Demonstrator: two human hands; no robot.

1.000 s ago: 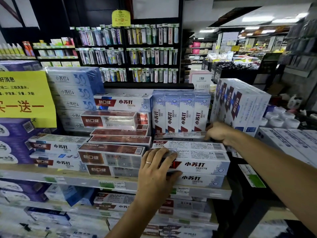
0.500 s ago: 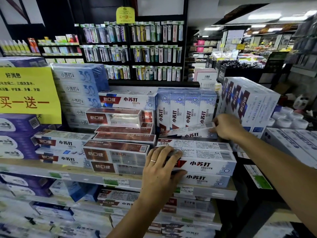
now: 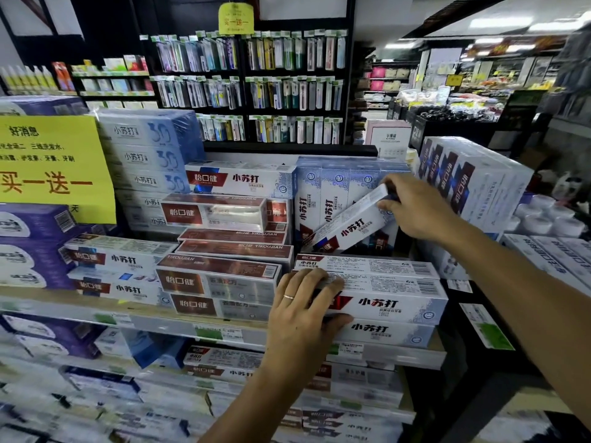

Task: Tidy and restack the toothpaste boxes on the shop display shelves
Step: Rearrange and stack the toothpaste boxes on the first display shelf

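**A:** Why is that one box on a slant?

**B:** The right hand [image 3: 415,209] pinches the upper end of a white toothpaste box [image 3: 351,230]. Its upper end leans across the upright boxes [image 3: 323,199] behind, and its low end dips toward the flat stack [image 3: 393,303] below. I can't tell whether it touches the stack. My guess is that it's being turned to lie flat on that pile.

**A:** And the left hand [image 3: 303,314]?

**B:** It grips the left end of the stack's top front box, fingers curled over the top and thumb tucked under the front edge. I think it's a brace, so the pile stays square while the loose box is moved above it.

**A:** What's the stack sitting on?

**B:** A pale display shelf [image 3: 153,321] with price labels along its front edge. Dark red boxes [image 3: 220,273] are piled just beside the stack on the left. Wrapped bundles [image 3: 473,187] stand to its right, and more boxes fill the shelves underneath.

**A:** And round about?

**B:** A yellow promotion sign [image 3: 48,161] hangs at the left. A black rack of toothbrush packs [image 3: 256,84] stands behind, and an aisle runs off to the right under strip lights.
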